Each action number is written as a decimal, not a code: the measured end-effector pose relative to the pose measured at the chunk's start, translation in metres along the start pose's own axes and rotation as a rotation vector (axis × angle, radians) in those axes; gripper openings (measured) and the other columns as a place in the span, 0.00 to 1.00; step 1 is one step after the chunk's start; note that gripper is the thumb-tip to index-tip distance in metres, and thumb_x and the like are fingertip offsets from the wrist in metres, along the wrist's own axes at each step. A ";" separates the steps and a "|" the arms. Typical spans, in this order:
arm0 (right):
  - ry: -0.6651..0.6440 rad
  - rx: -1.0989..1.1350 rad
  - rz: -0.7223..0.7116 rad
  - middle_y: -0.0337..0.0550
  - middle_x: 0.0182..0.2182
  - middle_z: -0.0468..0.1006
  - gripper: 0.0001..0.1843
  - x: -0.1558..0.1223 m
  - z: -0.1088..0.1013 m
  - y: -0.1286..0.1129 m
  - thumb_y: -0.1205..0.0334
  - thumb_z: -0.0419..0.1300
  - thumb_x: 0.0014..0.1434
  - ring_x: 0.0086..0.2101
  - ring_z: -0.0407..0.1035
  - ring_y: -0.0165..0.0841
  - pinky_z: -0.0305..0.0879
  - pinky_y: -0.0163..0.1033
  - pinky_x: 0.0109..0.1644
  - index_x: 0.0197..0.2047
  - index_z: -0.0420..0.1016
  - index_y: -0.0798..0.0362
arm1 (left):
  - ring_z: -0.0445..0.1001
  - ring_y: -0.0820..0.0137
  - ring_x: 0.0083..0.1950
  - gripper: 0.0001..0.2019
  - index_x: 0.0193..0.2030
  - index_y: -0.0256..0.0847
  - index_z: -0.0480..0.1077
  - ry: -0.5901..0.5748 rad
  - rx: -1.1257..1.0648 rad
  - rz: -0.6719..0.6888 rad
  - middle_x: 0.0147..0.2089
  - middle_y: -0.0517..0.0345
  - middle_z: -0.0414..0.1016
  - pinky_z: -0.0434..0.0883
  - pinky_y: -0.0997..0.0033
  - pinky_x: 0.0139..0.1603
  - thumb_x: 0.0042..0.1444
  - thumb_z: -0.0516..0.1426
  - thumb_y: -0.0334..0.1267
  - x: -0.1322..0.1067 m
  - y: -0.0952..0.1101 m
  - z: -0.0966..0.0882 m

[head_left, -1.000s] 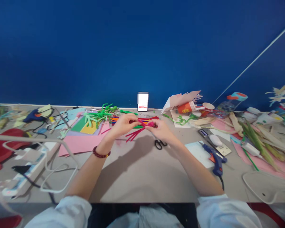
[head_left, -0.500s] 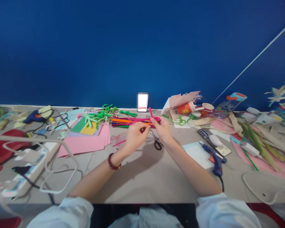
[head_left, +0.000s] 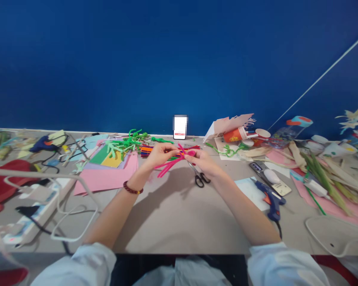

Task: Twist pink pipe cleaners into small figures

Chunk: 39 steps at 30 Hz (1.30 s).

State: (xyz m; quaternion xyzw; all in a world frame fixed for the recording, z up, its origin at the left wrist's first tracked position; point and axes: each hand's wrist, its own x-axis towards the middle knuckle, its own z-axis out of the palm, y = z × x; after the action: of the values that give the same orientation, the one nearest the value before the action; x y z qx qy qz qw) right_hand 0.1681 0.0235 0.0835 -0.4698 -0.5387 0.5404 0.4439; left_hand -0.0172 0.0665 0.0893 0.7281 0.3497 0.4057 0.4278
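Note:
My left hand and my right hand meet above the grey table, both pinching a bunch of pink pipe cleaners. The loose ends of the bunch slant down to the left under my left hand. A curled pink piece sits between my fingertips. Black-handled scissors lie on the table just below my right hand. Behind my hands lies a pile of coloured pipe cleaners.
Pink and coloured paper sheets and green pipe cleaners lie at left. A blue glue gun lies at right, another glue gun at far left. A phone leans on the blue wall. A power strip with cables is front left; cups and paper scraps at right.
My left hand moved back out to the left and up, drawing the pink pipe cleaners out to the left. My right hand shifted slightly lower, still pinching the curled end.

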 end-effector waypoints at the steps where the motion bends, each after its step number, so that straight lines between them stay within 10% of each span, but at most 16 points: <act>1: -0.005 -0.084 -0.007 0.35 0.23 0.71 0.15 -0.001 0.001 0.000 0.51 0.65 0.46 0.24 0.61 0.27 0.55 0.35 0.30 0.29 0.72 0.54 | 0.67 0.75 0.26 0.10 0.28 0.36 0.76 -0.044 0.050 0.022 0.28 0.55 0.75 0.62 0.76 0.25 0.49 0.61 0.42 0.000 0.003 -0.005; 10: 0.274 -0.388 -0.249 0.41 0.25 0.72 0.10 0.007 0.008 0.015 0.54 0.58 0.51 0.28 0.64 0.33 0.60 0.38 0.34 0.29 0.70 0.53 | 0.62 0.77 0.20 0.13 0.24 0.36 0.75 -0.028 0.319 -0.035 0.19 0.59 0.70 0.56 0.77 0.20 0.52 0.58 0.42 -0.015 0.031 0.004; 16: 0.449 -0.031 -0.279 0.40 0.27 0.73 0.13 0.018 0.007 0.026 0.52 0.61 0.49 0.31 0.67 0.34 0.64 0.40 0.38 0.31 0.70 0.52 | 0.65 0.76 0.21 0.11 0.26 0.36 0.75 0.131 0.230 -0.051 0.22 0.58 0.73 0.60 0.77 0.22 0.52 0.57 0.41 -0.020 0.026 0.033; 23: 0.326 0.437 -0.065 0.35 0.22 0.70 0.18 0.013 0.011 0.015 0.51 0.69 0.38 0.25 0.64 0.29 0.61 0.36 0.33 0.25 0.68 0.52 | 0.61 0.77 0.19 0.12 0.27 0.37 0.74 0.214 0.099 -0.125 0.18 0.62 0.68 0.59 0.77 0.20 0.53 0.57 0.43 -0.017 -0.008 0.059; 33: 0.056 0.065 0.013 0.34 0.21 0.67 0.17 0.005 0.006 0.006 0.49 0.66 0.42 0.24 0.60 0.27 0.55 0.35 0.30 0.26 0.68 0.52 | 0.69 0.73 0.27 0.09 0.29 0.38 0.75 0.082 0.275 0.173 0.29 0.54 0.76 0.64 0.76 0.26 0.53 0.58 0.41 0.005 -0.015 -0.005; 39: 0.183 -0.367 -0.196 0.38 0.23 0.71 0.10 0.004 0.010 0.011 0.55 0.59 0.50 0.27 0.64 0.32 0.59 0.38 0.33 0.26 0.68 0.52 | 0.68 0.73 0.28 0.09 0.29 0.41 0.76 -0.027 0.603 0.243 0.26 0.58 0.74 0.60 0.75 0.28 0.56 0.56 0.38 -0.007 0.016 -0.015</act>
State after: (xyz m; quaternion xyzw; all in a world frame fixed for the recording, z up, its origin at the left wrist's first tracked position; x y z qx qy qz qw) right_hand 0.1579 0.0258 0.0718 -0.5354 -0.6285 0.3425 0.4483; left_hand -0.0313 0.0599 0.1063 0.8637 0.3592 0.3221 0.1459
